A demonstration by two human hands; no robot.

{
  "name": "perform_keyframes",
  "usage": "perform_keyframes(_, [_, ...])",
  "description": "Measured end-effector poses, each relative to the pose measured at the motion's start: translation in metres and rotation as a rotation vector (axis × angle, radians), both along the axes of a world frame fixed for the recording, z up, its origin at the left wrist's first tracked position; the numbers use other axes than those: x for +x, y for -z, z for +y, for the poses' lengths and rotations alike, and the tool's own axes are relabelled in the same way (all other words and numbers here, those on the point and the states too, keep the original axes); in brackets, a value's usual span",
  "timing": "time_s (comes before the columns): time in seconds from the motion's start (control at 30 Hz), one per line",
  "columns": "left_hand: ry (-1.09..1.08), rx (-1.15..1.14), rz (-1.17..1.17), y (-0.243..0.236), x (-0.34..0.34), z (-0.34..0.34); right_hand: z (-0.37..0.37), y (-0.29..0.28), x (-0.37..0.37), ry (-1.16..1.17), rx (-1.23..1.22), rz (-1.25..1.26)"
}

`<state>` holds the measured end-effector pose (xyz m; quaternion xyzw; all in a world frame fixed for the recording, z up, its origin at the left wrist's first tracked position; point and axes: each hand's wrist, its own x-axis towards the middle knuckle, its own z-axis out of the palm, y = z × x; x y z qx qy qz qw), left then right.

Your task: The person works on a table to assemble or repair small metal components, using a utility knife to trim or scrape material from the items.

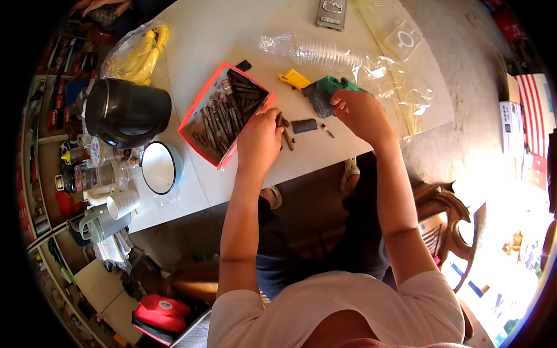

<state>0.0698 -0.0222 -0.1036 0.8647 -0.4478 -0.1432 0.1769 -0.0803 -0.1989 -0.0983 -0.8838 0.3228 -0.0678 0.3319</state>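
Observation:
A red-rimmed box [194, 110] on the table holds many dark brown sticks [219, 124]. My left hand [262, 136] is closed at the box's right rim, its fingertips beside a few loose brown pieces [287, 138]; whether it grips the rim or a piece is hidden. To the right, my right hand [355, 113] is closed on a green and dark grey work glove [320, 98]. A yellow piece, perhaps a tool handle [294, 79], pokes out past the glove's left side. Between my hands lie a dark rectangular piece [304, 125] and a small thin piece [328, 131].
At the left stand a black kettle-like vessel [130, 113], a white enamel basin [158, 168], a white mug [123, 204] and bagged bananas [142, 55]. Clear crinkled plastic [331, 53] and a phone [331, 14] lie on the far side. A wooden chair [452, 223] is at the right.

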Motion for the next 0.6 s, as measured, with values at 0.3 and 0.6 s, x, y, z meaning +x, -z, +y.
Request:
perform_keyframes(0.3, [0.066, 0.082, 0.021, 0.003, 0.002, -0.004, -0.004, 0.019, 0.028, 0.170, -0.251, 0.076])
perform_keyframes(0.6, [-0.131, -0.426, 1.121, -0.010, 0.008, -0.012, -0.008, -0.001, 0.024, 0.379, -0.325, -0.106])
